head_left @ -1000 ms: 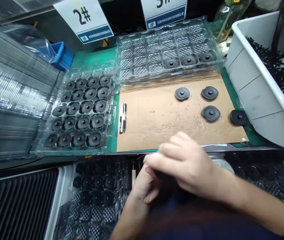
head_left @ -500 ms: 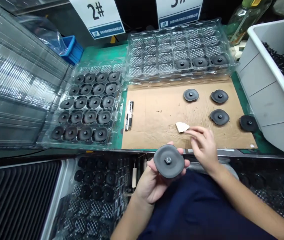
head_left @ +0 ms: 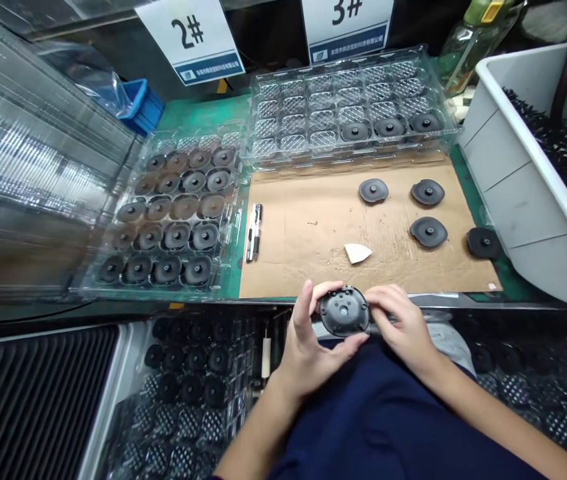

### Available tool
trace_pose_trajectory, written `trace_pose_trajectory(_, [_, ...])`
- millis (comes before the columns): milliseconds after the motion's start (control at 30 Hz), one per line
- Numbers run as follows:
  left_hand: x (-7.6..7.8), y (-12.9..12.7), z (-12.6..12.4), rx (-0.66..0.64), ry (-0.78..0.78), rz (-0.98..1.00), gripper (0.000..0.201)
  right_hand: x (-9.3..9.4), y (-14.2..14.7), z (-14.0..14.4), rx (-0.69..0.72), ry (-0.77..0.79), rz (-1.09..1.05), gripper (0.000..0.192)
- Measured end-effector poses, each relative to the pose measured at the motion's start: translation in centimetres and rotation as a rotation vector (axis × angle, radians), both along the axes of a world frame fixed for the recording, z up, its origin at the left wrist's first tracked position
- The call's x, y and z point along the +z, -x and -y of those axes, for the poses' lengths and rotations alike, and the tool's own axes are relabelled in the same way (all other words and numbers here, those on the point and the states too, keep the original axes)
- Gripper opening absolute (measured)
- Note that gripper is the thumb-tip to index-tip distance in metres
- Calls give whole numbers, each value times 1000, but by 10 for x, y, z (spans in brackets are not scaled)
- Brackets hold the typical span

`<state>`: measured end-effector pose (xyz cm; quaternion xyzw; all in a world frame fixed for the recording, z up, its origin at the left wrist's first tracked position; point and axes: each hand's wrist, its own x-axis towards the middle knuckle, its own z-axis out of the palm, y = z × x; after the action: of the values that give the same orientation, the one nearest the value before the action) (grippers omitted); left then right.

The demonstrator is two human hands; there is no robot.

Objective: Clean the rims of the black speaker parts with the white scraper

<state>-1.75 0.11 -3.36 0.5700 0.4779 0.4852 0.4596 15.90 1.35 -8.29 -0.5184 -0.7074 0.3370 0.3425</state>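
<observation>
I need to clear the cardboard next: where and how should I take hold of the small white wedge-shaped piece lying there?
Take the white wedge by its two long edges, coming straight down from above. It lies flat on the cardboard sheet with open space all round, and it looks thin, so a pinch across the wider rounded end, left of its point, probably gives the fingers the most to bear on.

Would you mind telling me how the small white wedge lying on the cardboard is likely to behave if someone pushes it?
The white wedge looks thin and flat, so it would probably slide rather than roll. It seems light for its size and might skid easily. The cardboard looks scuffed and matte, which may give it some grip.
</observation>
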Motion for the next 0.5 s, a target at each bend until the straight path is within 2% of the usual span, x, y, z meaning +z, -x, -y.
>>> trace_pose_trajectory(167, [2, 2, 1, -10, -46, -101, 97, 9, -4, 5, -32, -16, -20, 27])
trace_pose_trajectory(267, [6, 4, 0, -27, 10, -102, 96, 21, -14, -2, 109, -153, 57, 39])
trace_pose_trajectory(333, [8, 5, -2, -63, 163, -47, 84, 31, -20, -11, 251, -262, 132, 37])
trace_pose_trajectory(367, [8, 5, -3, -83, 278, 13, 68, 36, -21, -15, 291, -285, 143, 31])
trace_pose_trajectory(433, [5, 4, -5, -104, 491, 149, 33, 44, -17, -21, 282, -241, 84, 20])
trace_pose_trajectory(467, [2, 4, -5, -96, 559, 203, 31, 46, -13, -22, 253, -190, 28, 23])
trace_pose_trajectory(500, [-1, 4, -4, -74, 597, 237, 38, 47, -8, -21, 226, -136, -27, 29])
